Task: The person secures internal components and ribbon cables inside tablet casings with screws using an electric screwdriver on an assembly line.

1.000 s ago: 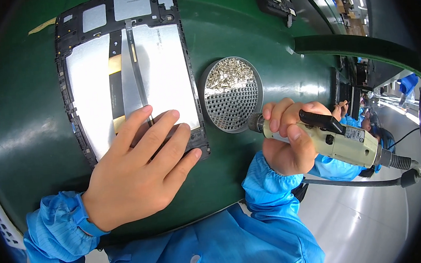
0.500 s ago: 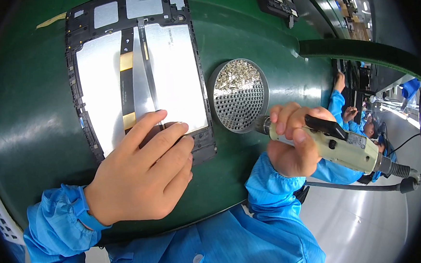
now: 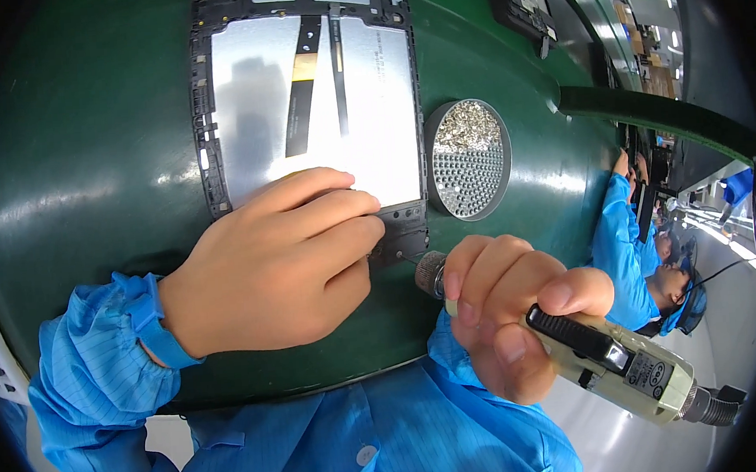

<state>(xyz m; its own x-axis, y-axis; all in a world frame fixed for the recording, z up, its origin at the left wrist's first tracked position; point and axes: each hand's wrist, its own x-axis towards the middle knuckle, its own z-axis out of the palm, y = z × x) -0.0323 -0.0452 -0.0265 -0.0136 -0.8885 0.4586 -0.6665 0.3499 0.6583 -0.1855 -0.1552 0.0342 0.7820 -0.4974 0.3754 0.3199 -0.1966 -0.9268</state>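
Note:
In front of me lies a tablet housing (image 3: pixel 245 114) with a black frame, silvery metal panels and dark flat cables. My left hand (image 3: pixel 279 242) rests over its lower part, palm down and fingers stretched out, hiding that stretch of the frame. My right hand (image 3: pixel 508 306) is wrapped round a pale green electric screwdriver (image 3: pixel 615 356) with a black lever. Its knurled metal nose (image 3: pixel 431 274) points left, with the thin bit by the housing's lower right corner. Whether the bit touches a screw is too small to tell.
A round grey dish (image 3: pixel 506 172) with a perforated plate and many small silvery screws stands right of the housing. Another black device (image 3: pixel 524 11) lies farther back. A curved green-covered bar (image 3: pixel 647 103) crosses the right side. Beyond it, a person in blue (image 3: pixel 622 256) works.
The screwdriver's nose has moved from the dish's lower rim to the housing's lower right corner. The view has shifted, so housing and dish appear farther right. My left hand stays on the housing.

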